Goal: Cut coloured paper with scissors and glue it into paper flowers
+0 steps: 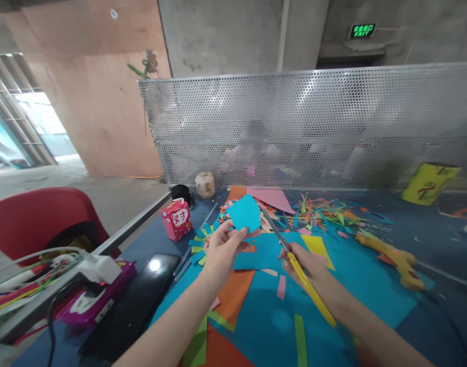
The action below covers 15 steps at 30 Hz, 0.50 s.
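Observation:
Between the thumb and fingers of my left hand [223, 250] is a piece of blue paper [245, 213], cut with angled edges and held up above the table. My right hand [304, 265] is closed around yellow-handled scissors [300, 272]. Their grey blades point up and left, close to the paper's right edge but seemingly apart from it. Beneath both hands lie blue sheets [269, 306], an orange sheet [237, 290] and loose strips, including a green strip [300, 339]. A fringed blue and green paper piece [198, 244] sits left of my left hand, partly hidden.
A heap of coloured paper scraps [325, 211] lies behind my hands, before a perforated metal screen [275, 127]. To the right rest a yellow glue gun [393, 257] and a yellow roll [430, 183]. On the left are a pink box [176, 219], a phone [137, 300] and a purple power strip [98, 295].

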Motion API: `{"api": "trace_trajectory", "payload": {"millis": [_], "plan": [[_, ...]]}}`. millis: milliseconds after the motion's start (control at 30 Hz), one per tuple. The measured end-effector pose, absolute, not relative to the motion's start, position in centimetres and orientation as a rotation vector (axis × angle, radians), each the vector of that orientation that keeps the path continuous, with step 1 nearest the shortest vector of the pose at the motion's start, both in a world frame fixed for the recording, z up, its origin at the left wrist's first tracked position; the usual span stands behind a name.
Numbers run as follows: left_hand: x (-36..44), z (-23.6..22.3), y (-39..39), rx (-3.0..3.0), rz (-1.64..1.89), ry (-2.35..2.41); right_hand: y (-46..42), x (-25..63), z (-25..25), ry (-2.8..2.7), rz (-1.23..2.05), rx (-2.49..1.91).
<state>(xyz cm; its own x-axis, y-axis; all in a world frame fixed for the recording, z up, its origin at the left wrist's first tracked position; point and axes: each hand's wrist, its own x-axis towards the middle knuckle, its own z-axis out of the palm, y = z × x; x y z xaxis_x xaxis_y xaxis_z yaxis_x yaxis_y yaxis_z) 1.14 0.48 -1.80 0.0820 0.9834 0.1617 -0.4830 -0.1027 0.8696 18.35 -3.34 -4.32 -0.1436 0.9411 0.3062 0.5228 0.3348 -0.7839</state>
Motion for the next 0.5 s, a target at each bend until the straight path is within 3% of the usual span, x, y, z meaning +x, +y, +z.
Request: {"api": "trace_trajectory", "payload": {"millis": [500], "plan": [[1.4,-2.4,0.1,1.000,1.475,0.856,-3.9,18.2,-3.1,-1.778,0.913,-1.305]]}}
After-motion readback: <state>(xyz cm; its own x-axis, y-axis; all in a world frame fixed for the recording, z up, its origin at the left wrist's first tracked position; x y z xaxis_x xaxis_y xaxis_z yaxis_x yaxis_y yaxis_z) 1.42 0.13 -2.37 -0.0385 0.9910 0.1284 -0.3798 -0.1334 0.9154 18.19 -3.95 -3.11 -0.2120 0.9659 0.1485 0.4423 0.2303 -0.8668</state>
